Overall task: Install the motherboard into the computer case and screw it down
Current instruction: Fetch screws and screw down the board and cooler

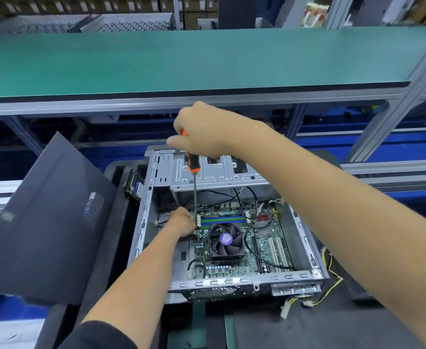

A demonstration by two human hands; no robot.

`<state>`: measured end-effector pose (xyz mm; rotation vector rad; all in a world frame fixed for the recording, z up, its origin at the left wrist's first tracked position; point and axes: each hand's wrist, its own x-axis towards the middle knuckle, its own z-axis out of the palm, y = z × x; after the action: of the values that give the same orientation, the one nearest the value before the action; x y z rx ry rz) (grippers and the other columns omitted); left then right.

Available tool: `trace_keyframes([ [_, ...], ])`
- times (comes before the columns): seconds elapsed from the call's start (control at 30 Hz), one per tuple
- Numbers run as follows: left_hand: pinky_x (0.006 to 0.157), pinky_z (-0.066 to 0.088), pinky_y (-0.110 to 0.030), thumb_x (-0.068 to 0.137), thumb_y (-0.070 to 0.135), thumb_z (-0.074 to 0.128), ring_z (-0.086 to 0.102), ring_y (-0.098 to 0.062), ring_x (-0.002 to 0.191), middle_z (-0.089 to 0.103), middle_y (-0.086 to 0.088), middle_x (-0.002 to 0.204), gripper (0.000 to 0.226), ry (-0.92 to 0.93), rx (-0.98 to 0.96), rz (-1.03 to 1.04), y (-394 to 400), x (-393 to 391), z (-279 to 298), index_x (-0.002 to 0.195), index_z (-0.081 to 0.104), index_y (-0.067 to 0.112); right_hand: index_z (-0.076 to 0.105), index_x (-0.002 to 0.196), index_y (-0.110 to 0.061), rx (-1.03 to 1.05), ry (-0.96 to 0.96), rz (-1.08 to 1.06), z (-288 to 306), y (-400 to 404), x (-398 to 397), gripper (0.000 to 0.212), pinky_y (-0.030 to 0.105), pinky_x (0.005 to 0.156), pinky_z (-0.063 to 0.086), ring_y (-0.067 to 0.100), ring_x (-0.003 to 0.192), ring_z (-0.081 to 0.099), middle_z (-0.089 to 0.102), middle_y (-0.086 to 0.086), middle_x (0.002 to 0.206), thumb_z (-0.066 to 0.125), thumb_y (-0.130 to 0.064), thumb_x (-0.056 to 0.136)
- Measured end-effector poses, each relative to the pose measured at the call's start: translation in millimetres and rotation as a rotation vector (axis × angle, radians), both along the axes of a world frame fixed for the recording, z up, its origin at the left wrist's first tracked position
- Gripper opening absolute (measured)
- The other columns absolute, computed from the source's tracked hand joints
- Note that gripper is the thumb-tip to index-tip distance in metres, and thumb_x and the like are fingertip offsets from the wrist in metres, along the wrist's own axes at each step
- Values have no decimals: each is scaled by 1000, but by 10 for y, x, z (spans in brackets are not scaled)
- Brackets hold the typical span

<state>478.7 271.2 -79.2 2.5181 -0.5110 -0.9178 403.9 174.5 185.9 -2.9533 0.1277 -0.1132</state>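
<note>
The open computer case (141, 217) lies flat on a dark mat. Inside it sits the green motherboard (264, 238) with a black CPU fan (225, 241) in the middle. My right hand (204, 129) grips the orange and black handle of a long screwdriver (194, 187), which stands nearly upright. Its tip meets the board's left edge just left of the fan. My left hand (181, 221) is down inside the case, fingers pinching the shaft near the tip. The screw itself is hidden by my fingers.
A dark side panel (45, 222) leans at the left of the case. A hard drive (135, 185) lies behind the case's left wall. Loose yellow and black power cables (330, 280) trail off the front right corner. A green conveyor shelf (181, 59) runs across above.
</note>
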Motion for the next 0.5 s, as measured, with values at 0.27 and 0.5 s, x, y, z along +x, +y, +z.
trace_keyframes([
  [0.27,90,45,-25,88,21,67,56,-23,112,54,-10,123,35,-132,199,-292,-21,-64,164,119,55,8,47,97,-13,522,-116,-48,-174,-55,-48,28,20,40,46,11,47,65,63,2,74,70,-21,84],
  [0.5,66,47,-26,85,11,62,62,-26,91,61,-13,105,21,-251,104,-371,77,-117,252,102,54,3,51,86,-8,707,-41,-107,-460,-1,17,22,19,50,52,16,57,68,68,15,79,64,-26,91],
])
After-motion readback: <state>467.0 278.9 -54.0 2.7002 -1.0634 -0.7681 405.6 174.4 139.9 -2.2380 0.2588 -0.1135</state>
